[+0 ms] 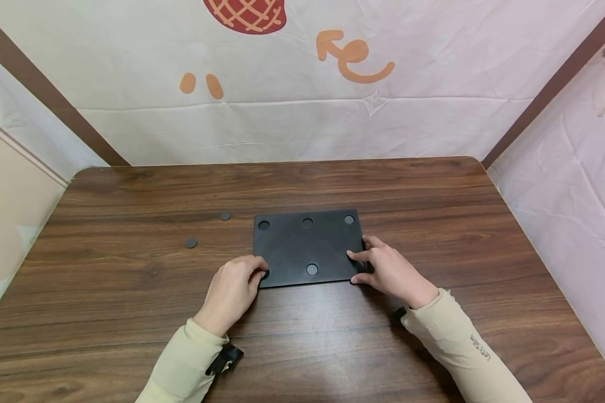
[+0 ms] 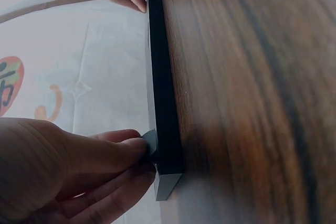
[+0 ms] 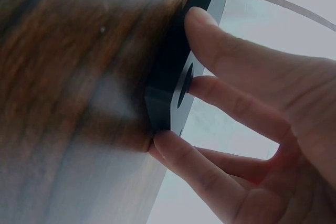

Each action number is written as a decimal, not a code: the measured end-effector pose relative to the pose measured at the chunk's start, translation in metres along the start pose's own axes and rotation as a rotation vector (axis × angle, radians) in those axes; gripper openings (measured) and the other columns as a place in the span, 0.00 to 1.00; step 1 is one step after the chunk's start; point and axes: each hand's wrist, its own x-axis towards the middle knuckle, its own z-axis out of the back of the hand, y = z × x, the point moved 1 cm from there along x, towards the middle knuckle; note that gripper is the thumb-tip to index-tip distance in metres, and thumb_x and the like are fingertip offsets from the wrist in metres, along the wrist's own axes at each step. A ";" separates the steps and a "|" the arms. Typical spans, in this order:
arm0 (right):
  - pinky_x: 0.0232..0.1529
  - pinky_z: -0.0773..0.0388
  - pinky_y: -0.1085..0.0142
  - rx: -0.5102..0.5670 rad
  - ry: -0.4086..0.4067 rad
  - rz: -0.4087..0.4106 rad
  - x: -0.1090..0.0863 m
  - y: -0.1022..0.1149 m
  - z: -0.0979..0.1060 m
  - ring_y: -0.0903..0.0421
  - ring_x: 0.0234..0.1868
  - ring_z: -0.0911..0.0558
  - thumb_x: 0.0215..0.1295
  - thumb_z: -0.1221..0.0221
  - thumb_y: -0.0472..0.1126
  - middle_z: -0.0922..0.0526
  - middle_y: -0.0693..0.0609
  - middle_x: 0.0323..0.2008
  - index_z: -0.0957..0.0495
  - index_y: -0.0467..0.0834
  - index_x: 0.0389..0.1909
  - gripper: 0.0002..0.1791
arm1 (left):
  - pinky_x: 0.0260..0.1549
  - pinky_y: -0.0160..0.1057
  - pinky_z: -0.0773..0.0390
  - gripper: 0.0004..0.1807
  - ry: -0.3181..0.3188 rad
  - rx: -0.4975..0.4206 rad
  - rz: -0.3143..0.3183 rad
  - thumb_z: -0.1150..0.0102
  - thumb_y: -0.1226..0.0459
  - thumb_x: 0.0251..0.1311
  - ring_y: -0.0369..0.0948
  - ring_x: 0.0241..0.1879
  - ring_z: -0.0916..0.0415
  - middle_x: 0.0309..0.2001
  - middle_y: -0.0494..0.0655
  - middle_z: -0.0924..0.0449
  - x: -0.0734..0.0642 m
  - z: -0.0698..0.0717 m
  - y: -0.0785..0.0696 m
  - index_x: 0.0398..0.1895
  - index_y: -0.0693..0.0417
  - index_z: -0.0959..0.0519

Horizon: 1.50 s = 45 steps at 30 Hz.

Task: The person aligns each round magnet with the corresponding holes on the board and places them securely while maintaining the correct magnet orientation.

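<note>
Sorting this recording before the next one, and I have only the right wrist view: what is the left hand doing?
Observer: The left hand pinches a dark disc at the near left corner of the board.
Operator: Is anything lying loose on that side?
Observer: Yes, the head view shows two loose discs on the table, left of the board.
Operator: And along the board's far long edge?
Observer: Three round spots there, one near each end and one between.
</note>
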 end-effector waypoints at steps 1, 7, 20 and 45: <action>0.53 0.24 0.49 0.000 0.000 0.000 0.000 0.000 0.000 0.36 0.59 0.25 0.53 0.30 0.45 0.33 0.28 0.62 0.21 0.39 0.55 0.28 | 0.31 0.42 0.20 0.06 0.004 0.001 -0.002 0.34 0.74 0.53 0.43 0.31 0.19 0.30 0.48 0.17 0.000 0.000 0.000 0.28 0.54 0.17; 0.54 0.24 0.49 0.002 0.004 -0.007 0.000 0.000 0.000 0.36 0.59 0.25 0.53 0.30 0.45 0.34 0.27 0.62 0.21 0.39 0.55 0.28 | 0.30 0.41 0.20 0.06 0.009 0.001 -0.003 0.35 0.76 0.52 0.42 0.30 0.20 0.31 0.46 0.19 -0.001 0.001 -0.001 0.30 0.57 0.16; 0.53 0.24 0.49 -0.007 -0.005 0.005 0.000 0.001 0.000 0.36 0.57 0.24 0.52 0.29 0.44 0.33 0.27 0.61 0.20 0.38 0.54 0.28 | 0.26 0.40 0.21 0.08 0.041 0.120 -0.016 0.34 0.76 0.51 0.42 0.29 0.22 0.30 0.45 0.21 -0.002 0.000 -0.005 0.33 0.59 0.14; 0.53 0.23 0.50 -0.022 -0.026 0.028 0.001 -0.001 -0.002 0.37 0.58 0.25 0.51 0.29 0.45 0.32 0.27 0.61 0.20 0.38 0.54 0.29 | 0.24 0.34 0.23 0.10 0.035 0.456 -0.184 0.34 0.80 0.46 0.43 0.28 0.30 0.28 0.51 0.26 -0.018 -0.006 -0.031 0.34 0.71 0.18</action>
